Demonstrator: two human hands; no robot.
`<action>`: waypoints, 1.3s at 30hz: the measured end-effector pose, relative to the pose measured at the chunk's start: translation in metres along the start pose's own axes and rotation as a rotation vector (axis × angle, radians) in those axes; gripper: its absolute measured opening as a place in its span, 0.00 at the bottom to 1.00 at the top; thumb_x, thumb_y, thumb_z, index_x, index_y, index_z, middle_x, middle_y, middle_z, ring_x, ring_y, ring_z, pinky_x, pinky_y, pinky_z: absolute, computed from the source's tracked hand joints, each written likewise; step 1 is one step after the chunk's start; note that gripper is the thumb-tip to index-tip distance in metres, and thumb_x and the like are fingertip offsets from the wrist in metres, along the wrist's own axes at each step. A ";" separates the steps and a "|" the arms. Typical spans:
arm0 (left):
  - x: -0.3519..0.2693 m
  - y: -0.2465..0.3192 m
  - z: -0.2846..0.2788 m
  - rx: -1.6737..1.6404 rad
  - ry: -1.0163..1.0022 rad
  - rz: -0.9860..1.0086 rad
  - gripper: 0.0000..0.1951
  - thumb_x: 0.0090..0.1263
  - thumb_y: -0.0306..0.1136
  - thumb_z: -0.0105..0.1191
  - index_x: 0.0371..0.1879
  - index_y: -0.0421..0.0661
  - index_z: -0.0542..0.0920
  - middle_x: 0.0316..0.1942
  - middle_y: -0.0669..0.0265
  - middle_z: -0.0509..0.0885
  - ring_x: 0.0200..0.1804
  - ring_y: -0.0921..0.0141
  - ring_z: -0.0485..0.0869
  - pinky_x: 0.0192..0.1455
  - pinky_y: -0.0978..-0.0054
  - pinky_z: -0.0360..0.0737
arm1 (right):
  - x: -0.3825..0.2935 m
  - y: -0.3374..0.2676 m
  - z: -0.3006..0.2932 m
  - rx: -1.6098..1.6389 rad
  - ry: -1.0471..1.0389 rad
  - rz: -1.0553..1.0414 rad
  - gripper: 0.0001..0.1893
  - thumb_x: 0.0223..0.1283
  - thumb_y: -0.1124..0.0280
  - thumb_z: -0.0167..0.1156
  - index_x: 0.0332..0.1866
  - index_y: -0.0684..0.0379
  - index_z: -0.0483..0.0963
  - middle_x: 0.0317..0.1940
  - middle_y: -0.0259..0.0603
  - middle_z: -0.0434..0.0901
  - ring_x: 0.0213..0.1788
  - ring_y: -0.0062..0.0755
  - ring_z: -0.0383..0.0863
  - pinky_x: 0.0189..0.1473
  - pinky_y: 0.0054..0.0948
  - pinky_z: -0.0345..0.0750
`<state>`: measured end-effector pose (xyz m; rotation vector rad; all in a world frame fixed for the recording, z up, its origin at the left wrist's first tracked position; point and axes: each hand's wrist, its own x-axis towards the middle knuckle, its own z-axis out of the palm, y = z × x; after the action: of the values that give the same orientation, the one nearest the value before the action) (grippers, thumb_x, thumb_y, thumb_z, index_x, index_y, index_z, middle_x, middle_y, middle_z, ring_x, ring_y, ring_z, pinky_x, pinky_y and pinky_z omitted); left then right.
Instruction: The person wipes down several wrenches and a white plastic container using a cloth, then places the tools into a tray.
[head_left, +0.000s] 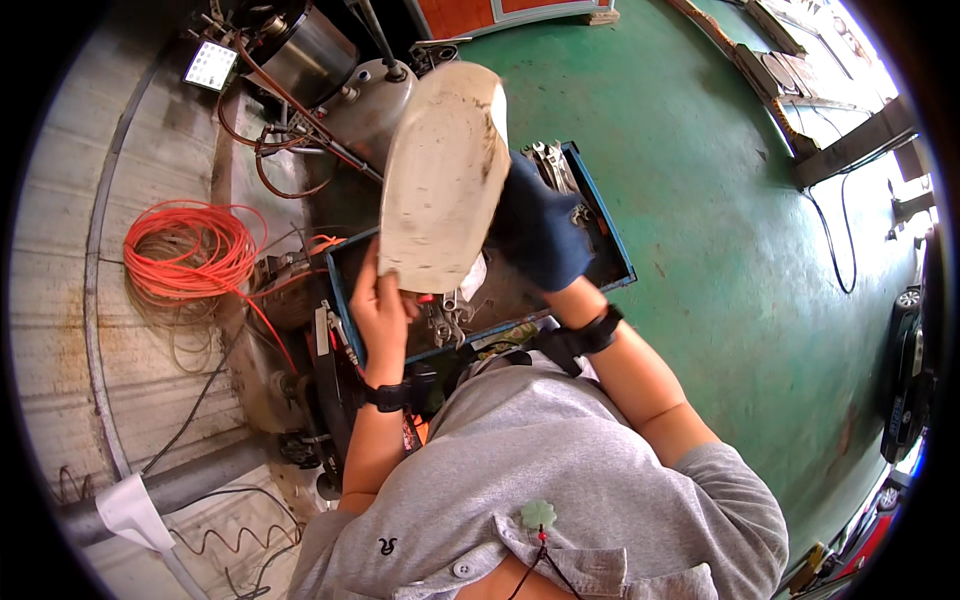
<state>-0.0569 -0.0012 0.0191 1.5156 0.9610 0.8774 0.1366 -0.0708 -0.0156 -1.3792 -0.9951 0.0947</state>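
A worn off-white panel (442, 180) with rounded ends and dark scuffs is held up over a blue-rimmed metal tool tray (600, 202). My left hand (381, 304) is bare and grips the panel's lower left corner, the thumb on its near face. Against the right edge lies my right hand (544, 225), covered by what looks like a dark blue glove and blurred. Its fingers are partly hidden behind the panel, so I cannot tell whether they grip it. Below the panel, several wrenches (448, 322) lie in the tray. More open-end wrenches (553, 169) are in its far right corner.
On the left, a coil of orange hose (191, 251) rests by the pale wall. A metal tank (364, 105) and a lit work lamp (212, 66) stand beyond. The green floor (720, 247) extends right, towards a vehicle lift's metal parts (855, 146). A red cabinet (457, 16) is at the top.
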 end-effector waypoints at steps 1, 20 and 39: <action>-0.001 -0.004 0.009 -0.093 -0.031 -0.065 0.17 0.68 0.27 0.42 0.55 0.40 0.74 0.17 0.71 0.76 0.12 0.81 0.68 0.12 0.86 0.61 | -0.010 0.006 0.012 -0.090 -0.029 -0.068 0.20 0.52 0.74 0.60 0.52 0.66 0.73 0.47 0.47 0.77 0.43 0.36 0.80 0.46 0.30 0.76; 0.009 -0.005 0.014 -0.428 -0.154 -0.417 0.12 0.58 0.24 0.45 0.38 0.34 0.78 0.25 0.62 0.81 0.14 0.76 0.74 0.09 0.83 0.63 | -0.026 -0.037 -0.002 0.375 -0.062 -0.126 0.47 0.51 0.60 0.63 0.69 0.71 0.43 0.69 0.52 0.52 0.71 0.43 0.50 0.71 0.34 0.46; 0.017 -0.004 0.041 -0.112 -0.260 -0.008 0.13 0.69 0.29 0.49 0.49 0.39 0.76 0.20 0.71 0.76 0.14 0.81 0.69 0.16 0.84 0.64 | -0.007 -0.046 -0.028 1.508 0.203 0.975 0.25 0.65 0.49 0.46 0.53 0.62 0.73 0.50 0.44 0.79 0.46 0.40 0.80 0.54 0.36 0.75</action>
<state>-0.0134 -0.0017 0.0095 1.4865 0.7163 0.6962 0.1279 -0.1080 0.0230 -0.2869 0.1526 1.1453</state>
